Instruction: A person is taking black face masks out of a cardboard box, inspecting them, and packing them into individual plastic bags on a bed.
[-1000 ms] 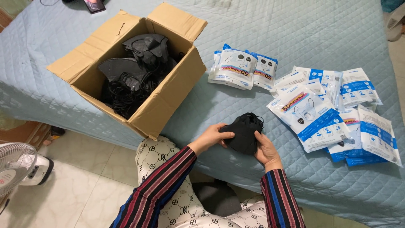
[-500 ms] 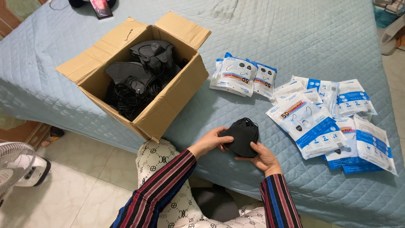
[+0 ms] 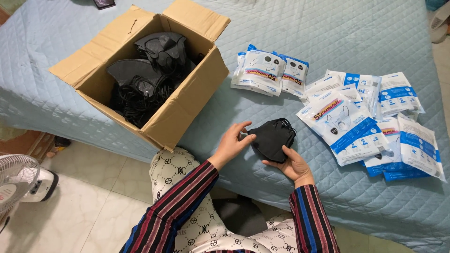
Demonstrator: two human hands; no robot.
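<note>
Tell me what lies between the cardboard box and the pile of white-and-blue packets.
In the head view: two filled packets on the blue quilt, otherwise bare between cardboard box and packet pile.

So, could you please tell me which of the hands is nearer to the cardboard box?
Left. The left hand holds the black masks on the side facing the box, apart from it; the right hand is under the masks, farther away.

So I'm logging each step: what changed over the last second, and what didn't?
The stack of black face masks was turned between the hands: the left hand now pinches its left edge, and the right hand has slid under to cup it from below. Both keep their grip. The cardboard box of black masks and the packets on the blue quilt stayed put.
</note>
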